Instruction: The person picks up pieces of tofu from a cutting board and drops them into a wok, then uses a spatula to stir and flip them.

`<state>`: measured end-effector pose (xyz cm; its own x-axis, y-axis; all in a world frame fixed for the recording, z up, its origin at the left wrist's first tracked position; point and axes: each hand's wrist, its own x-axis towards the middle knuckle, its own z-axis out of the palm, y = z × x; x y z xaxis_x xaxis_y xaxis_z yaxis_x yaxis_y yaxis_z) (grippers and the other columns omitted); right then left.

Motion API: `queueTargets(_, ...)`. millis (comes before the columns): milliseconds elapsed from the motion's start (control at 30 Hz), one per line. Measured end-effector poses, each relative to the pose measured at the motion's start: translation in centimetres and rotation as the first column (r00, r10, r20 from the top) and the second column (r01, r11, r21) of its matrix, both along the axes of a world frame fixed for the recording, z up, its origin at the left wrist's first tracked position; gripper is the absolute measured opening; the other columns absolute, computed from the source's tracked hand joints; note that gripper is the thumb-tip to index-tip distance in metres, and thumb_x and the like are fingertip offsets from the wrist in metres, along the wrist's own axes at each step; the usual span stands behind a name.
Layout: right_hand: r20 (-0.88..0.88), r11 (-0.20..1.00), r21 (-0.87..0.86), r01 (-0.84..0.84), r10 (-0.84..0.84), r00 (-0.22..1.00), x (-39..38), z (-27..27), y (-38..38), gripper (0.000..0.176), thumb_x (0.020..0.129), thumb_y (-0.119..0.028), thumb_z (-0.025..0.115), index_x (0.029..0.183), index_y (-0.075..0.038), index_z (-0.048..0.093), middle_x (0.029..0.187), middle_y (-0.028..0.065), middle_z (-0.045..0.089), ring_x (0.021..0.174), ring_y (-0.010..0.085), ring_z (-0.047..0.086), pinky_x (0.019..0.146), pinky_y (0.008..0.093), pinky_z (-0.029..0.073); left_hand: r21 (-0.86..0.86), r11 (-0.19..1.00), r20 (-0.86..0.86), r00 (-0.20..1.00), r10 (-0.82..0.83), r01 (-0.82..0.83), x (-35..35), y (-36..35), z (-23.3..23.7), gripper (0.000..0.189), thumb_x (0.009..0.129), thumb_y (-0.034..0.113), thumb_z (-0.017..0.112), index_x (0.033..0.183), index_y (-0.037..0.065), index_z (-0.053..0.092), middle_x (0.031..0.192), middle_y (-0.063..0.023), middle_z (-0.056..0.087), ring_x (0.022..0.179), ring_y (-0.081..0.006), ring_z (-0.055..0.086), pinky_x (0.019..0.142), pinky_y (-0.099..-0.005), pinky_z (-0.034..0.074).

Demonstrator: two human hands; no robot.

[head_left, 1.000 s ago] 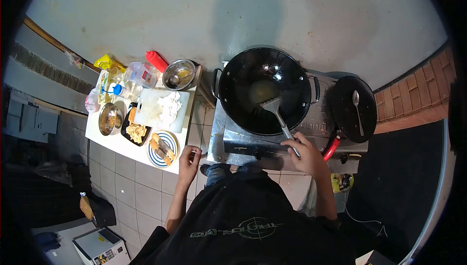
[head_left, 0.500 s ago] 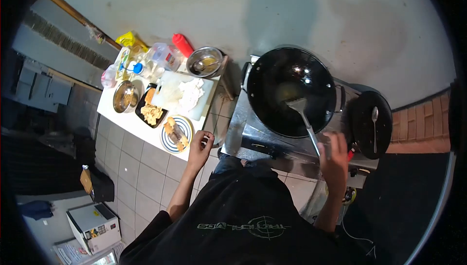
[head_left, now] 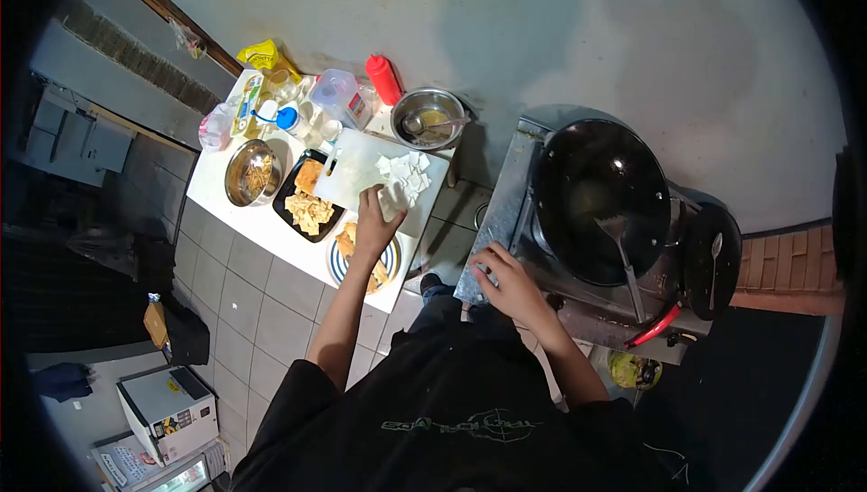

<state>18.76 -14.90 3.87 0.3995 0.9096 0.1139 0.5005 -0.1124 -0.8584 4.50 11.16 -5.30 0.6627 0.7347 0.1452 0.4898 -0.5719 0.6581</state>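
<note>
Left hand (head_left: 373,224) reached out over the striped plate (head_left: 336,266) and its bent fingers pressed down on the nearest of the white pieces (head_left: 404,174). I could not tell if the fingers had closed on one. The pieces lay in a loose heap on the near right part of the white cutting board (head_left: 352,171). They looked thin, light and floppy, so they would likely bend or tear. It would be best to pinch one softly by its edge or slide the fingers under it.

The right hand (head_left: 506,280) was near the front corner of the metal stove (head_left: 506,208), with its fingers loose and nothing in it.

The striped plate held some brown fried bits. Beside the board, a black tray (head_left: 287,187) held pale yellow chips and a flat orange piece. Left of it, a steel bowl (head_left: 237,162) had thin shreds inside.

Further back, another steel bowl (head_left: 452,99) held a spoon and something yellow. A red bottle (head_left: 384,78) stood by the wall.

On the stove, the black wok (head_left: 587,167) held a little oil and a spatula (head_left: 623,244).
</note>
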Motion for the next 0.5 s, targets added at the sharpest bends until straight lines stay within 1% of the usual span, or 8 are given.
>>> queueTargets(33, -0.025, 0.999, -0.019, -0.035, 0.035, 0.999, 0.0, -1.3, 1.7, 0.016, 0.088, -0.008, 0.062, 0.104, -0.004, 0.060, 0.101, 0.0158, 0.056, 0.093, 0.0385, 0.059, 0.079, 0.0428, 0.048, -0.012, 1.000, 0.003, 1.000, 0.003, -0.003, 0.3, 0.9, -0.4, 0.068, 0.077, 0.025, 0.078, 0.130, 0.001, 0.043, 0.123, -0.0220, 0.048, 0.114, -0.0425, 0.050, 0.097, -0.0447, 0.045)
queueTargets(100, -0.052, 0.996, -0.049, -0.078, 0.075, 0.996, 0.1, -3.2, 5.1, 0.019, 0.088, -0.008, 0.061, 0.107, -0.004, 0.058, 0.102, 0.0163, 0.055, 0.095, 0.0400, 0.058, 0.081, 0.0441, 0.047, 0.045, 0.997, -0.112, 0.992, -0.051, 0.057, 0.6, 2.4, -1.3, 0.074, 0.073, 0.027, 0.080, 0.132, 0.001, 0.043, 0.125, -0.0213, 0.047, 0.113, -0.0424, 0.051, 0.096, -0.0441, 0.046)
queueTargets(200, -0.037, 0.987, -0.126, -0.103, 0.099, 0.994, 0.3, -5.2, 11.1, 0.030, 0.087, -0.007, 0.063, 0.116, -0.005, 0.057, 0.107, 0.0166, 0.054, 0.096, 0.0344, 0.059, 0.083, 0.0391, 0.048, 0.033, 0.996, -0.158, 0.985, -0.075, 0.081, -0.2, 2.8, -2.4, 0.080, 0.070, 0.029, 0.082, 0.133, 0.001, 0.042, 0.128, -0.0201, 0.046, 0.116, -0.0399, 0.050, 0.096, -0.0454, 0.046)
queueTargets(267, 0.051, 0.997, -0.052, -0.060, 0.063, 0.997, 0.9, -6.9, 15.1, 0.038, 0.086, -0.009, 0.065, 0.123, -0.006, 0.055, 0.118, 0.0183, 0.049, 0.104, 0.0367, 0.057, 0.089, 0.0392, 0.047, 0.027, 0.993, -0.196, 0.975, -0.106, 0.113, -0.6, 2.9, -2.2, 0.082, 0.069, 0.030, 0.083, 0.133, 0.000, 0.042, 0.131, -0.0193, 0.046, 0.121, -0.0374, 0.047, 0.097, -0.0478, 0.044)
queueTargets(300, 0.047, 0.996, -0.061, -0.061, 0.064, 0.997, 1.2, -7.7, 17.1, 0.038, 0.086, -0.009, 0.065, 0.123, -0.006, 0.055, 0.118, 0.0183, 0.049, 0.104, 0.0367, 0.057, 0.089, 0.0392, 0.047, 0.017, 0.993, -0.199, 0.974, -0.107, 0.113, -0.9, 3.0, -2.3, 0.082, 0.069, 0.030, 0.083, 0.133, 0.000, 0.042, 0.131, -0.0193, 0.046, 0.121, -0.0374, 0.047, 0.097, -0.0478, 0.044)
queueTargets(367, 0.230, 0.996, -0.079, 0.040, -0.021, 0.973, 1.4, -9.0, 20.1, 0.046, 0.084, -0.013, 0.069, 0.127, -0.006, 0.053, 0.129, 0.0194, 0.044, 0.115, 0.0397, 0.050, 0.097, 0.0420, 0.044, 0.087, 0.986, -0.175, 0.977, -0.122, 0.139, -1.6, 2.9, -2.7, 0.081, 0.069, 0.029, 0.083, 0.133, -0.001, 0.042, 0.132, -0.0193, 0.045, 0.122, -0.0371, 0.046, 0.097, -0.0477, 0.044)
queueTargets(400, 0.233, 0.995, -0.087, 0.041, -0.020, 0.972, 1.3, -9.3, 21.0, 0.046, 0.084, -0.013, 0.069, 0.127, -0.006, 0.053, 0.129, 0.0194, 0.044, 0.115, 0.0397, 0.050, 0.097, 0.0420, 0.044, 0.076, 0.986, -0.187, 0.974, -0.131, 0.147, -1.8, 2.9, -2.7, 0.079, 0.070, 0.028, 0.082, 0.132, -0.001, 0.043, 0.132, -0.0184, 0.046, 0.123, -0.0361, 0.045, 0.098, -0.0465, 0.043)
queueTargets(500, 0.393, 0.975, -0.176, 0.132, -0.053, 0.918, 1.3, -10.2, 23.0, 0.051, 0.082, -0.019, 0.072, 0.128, -0.006, 0.054, 0.133, 0.0194, 0.042, 0.122, 0.0411, 0.045, 0.101, 0.0446, 0.041, 0.064, 0.982, -0.191, 0.968, -0.161, 0.176, -2.2, 3.2, -2.5, 0.078, 0.070, 0.029, 0.082, 0.132, 0.000, 0.044, 0.132, -0.0172, 0.046, 0.124, -0.0353, 0.045, 0.099, -0.0455, 0.042)
